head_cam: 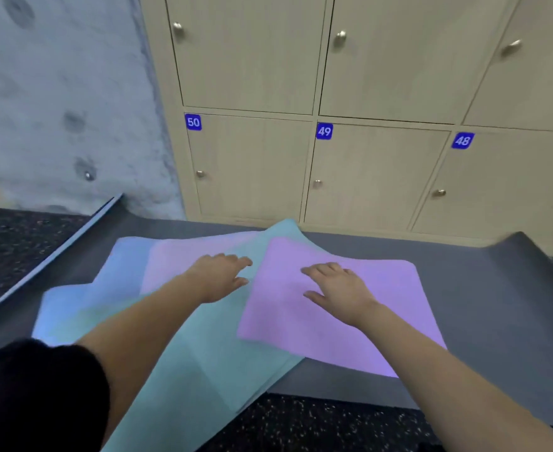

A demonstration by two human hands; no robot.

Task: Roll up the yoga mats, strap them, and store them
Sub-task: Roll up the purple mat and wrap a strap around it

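Dark speckled floor, grey mat spread in front of locker 49. Purple mat lies over teal mat, before locker 49. Right grip flat on purple mat, fingers spread. Left grip fingers straight over teal mat, contact unclear.

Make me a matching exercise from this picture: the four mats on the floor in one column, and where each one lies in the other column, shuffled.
Things
1. bright purple flat foam mat
2. teal flat foam mat
3. pale blue flat foam mat
4. large dark grey floor mat

Places
A. underneath all the coloured mats
B. below the right hand
C. leftmost of the coloured mats
D. below the left forearm, reaching nearest the camera

Pairs: 1-B, 2-D, 3-C, 4-A
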